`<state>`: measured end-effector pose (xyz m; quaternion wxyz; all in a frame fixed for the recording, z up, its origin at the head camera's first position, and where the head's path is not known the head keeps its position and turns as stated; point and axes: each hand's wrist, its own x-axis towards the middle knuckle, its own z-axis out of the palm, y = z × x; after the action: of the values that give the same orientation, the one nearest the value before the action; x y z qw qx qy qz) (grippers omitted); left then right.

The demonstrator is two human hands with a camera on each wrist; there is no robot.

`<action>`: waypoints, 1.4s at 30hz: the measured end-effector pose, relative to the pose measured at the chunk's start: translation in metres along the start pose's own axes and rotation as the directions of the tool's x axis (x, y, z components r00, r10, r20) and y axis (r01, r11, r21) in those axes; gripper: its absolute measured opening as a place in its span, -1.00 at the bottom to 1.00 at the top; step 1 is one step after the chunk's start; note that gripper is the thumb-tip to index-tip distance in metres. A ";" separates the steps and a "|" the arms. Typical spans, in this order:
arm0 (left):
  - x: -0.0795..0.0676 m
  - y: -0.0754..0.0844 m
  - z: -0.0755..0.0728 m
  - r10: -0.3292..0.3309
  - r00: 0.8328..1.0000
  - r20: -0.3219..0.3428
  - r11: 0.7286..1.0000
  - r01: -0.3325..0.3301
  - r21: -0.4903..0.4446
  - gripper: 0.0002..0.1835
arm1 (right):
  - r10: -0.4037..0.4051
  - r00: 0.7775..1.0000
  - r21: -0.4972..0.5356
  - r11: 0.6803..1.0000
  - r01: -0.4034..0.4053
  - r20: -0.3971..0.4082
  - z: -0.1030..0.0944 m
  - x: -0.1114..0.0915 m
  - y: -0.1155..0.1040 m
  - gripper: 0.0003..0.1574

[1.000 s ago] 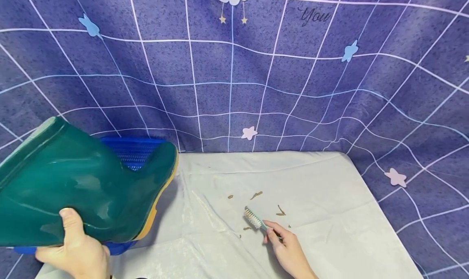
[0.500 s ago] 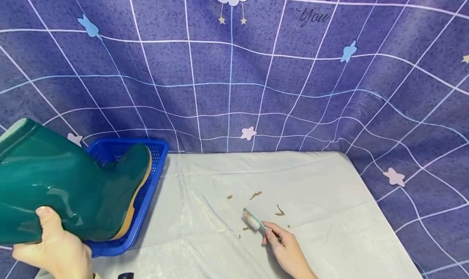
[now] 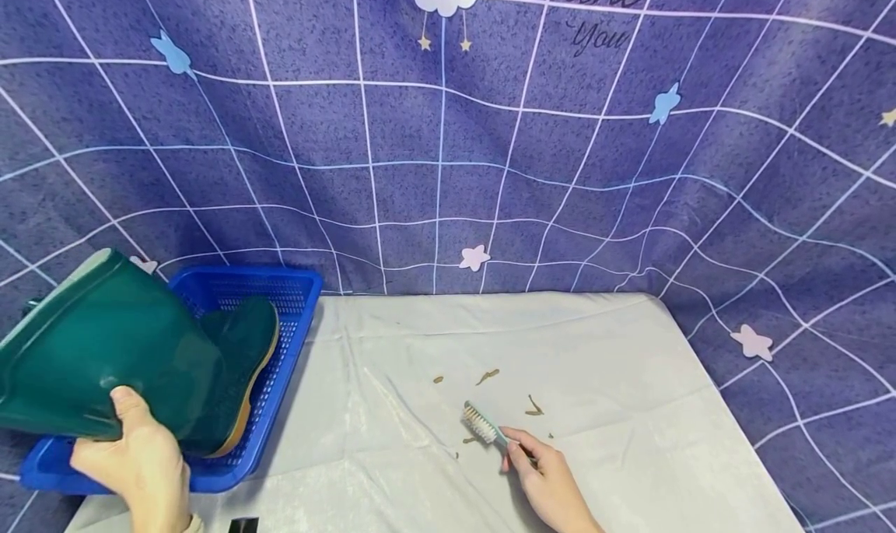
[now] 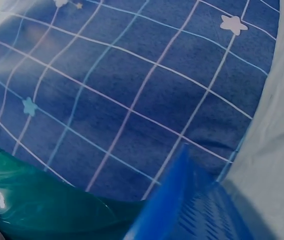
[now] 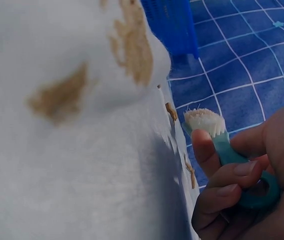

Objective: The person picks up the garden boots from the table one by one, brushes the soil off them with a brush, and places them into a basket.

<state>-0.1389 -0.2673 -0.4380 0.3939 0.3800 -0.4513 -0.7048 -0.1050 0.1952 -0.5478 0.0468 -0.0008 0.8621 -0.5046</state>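
Observation:
In the head view my left hand grips the shaft of a green rubber boot, thumb on its near side. The boot lies tilted on its side, its yellow-edged sole facing right and its toe inside the blue basket. Whether it rests on the basket floor I cannot tell. The left wrist view shows part of the boot beside the basket wall. My right hand holds a scrub brush by its teal handle, pale bristles showing. In the right wrist view, fingers curl round the brush handle.
Brown bits of dirt lie scattered on the white-clothed table around the brush. Blurred brown smears show on white in the right wrist view. A purple grid-patterned curtain hangs behind. A small black object shows at the bottom edge.
My left hand has carried the boot left, then a little right and down, so its toe now sits lower inside the basket. The right hand and brush have stayed nearly still.

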 end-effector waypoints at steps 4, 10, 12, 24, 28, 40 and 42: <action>0.007 -0.007 -0.003 -0.064 0.998 0.000 0.997 0.064 0.040 -0.52 | 0.000 1.000 -0.004 1.000 0.000 0.003 0.000 0.001 0.000 -0.63; 0.014 -0.017 -0.007 -0.138 0.990 0.027 0.990 0.137 0.017 -0.56 | -0.003 1.000 -0.013 1.000 0.003 0.004 0.000 0.001 0.000 -0.63; 0.016 -0.019 -0.008 -0.162 0.987 0.019 0.987 0.161 0.022 -0.53 | -0.002 1.000 -0.013 1.000 0.002 0.010 0.000 0.001 0.000 -0.62; 0.023 -0.019 -0.012 -0.074 0.996 0.059 0.993 0.068 0.098 -0.36 | 0.015 0.999 0.012 1.000 -0.015 0.031 0.000 0.001 0.002 -0.62; 0.026 -0.017 -0.012 0.014 0.998 0.060 0.995 -0.020 0.102 -0.25 | 0.026 0.999 0.038 0.999 -0.027 0.033 0.001 0.001 0.002 -0.63; 0.032 -0.014 -0.019 0.045 0.999 0.000 0.998 -0.045 0.039 -0.23 | 0.050 0.997 0.073 0.996 -0.054 0.060 0.002 0.002 0.005 -0.59; 0.030 -0.014 -0.019 0.089 0.996 0.003 0.996 -0.089 -0.013 -0.27 | 0.055 0.996 0.081 0.995 -0.061 0.071 0.002 0.003 0.006 -0.58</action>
<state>-0.1374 -0.2966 -0.4621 0.4268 0.3558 -0.4640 -0.6899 -0.1073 0.1959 -0.5539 0.0909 0.0090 0.8380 -0.5380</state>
